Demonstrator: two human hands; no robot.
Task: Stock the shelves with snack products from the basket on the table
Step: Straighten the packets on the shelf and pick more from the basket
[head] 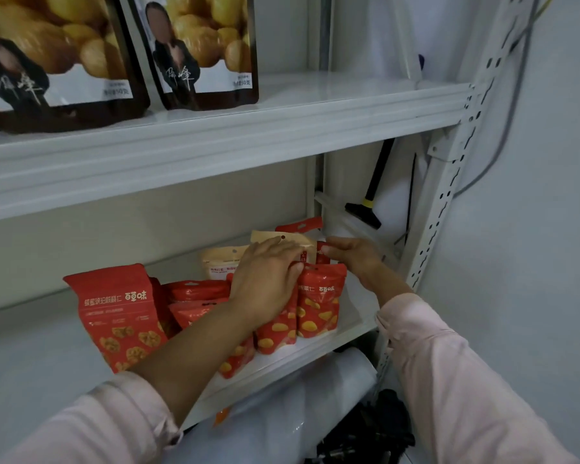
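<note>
Head view: our left hand (265, 279) grips the tops of the red pouches (318, 309), thumb in front, fingers curled behind, near the front right corner of the lower shelf (357, 306). Our right hand (352, 254), fingers straight, touches a rear pouch (322, 258). Bare shelf lies toward the right edge.
</note>
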